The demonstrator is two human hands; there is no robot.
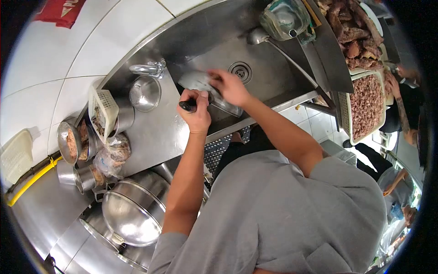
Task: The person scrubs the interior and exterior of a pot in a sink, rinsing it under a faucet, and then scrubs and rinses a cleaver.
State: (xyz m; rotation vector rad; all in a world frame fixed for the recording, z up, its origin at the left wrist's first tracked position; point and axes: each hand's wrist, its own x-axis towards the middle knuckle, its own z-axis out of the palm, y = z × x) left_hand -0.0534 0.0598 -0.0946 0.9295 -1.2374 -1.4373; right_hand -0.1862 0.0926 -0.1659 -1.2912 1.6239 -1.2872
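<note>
My left hand [197,111] is wrapped round the black handle [186,106] of a metal tool at the left side of the sink [273,68]. The tool's broad grey metal part [195,81] shows beyond the fist, blurred, and its full shape is unclear. Close to its right, my right hand [228,86] reaches over the metal with bent fingers, smeared by motion. Whether those fingers grip anything is hidden. More shiny metal [228,107] shows below the right hand, near the sink's front edge.
A long-handled ladle [259,36] and a plastic-lined container [285,20] are at the sink's far right. Left are a steel bowl [145,93], a white basket [106,112] and pots [86,178]. Meat trays [366,106] stand right, with people beyond.
</note>
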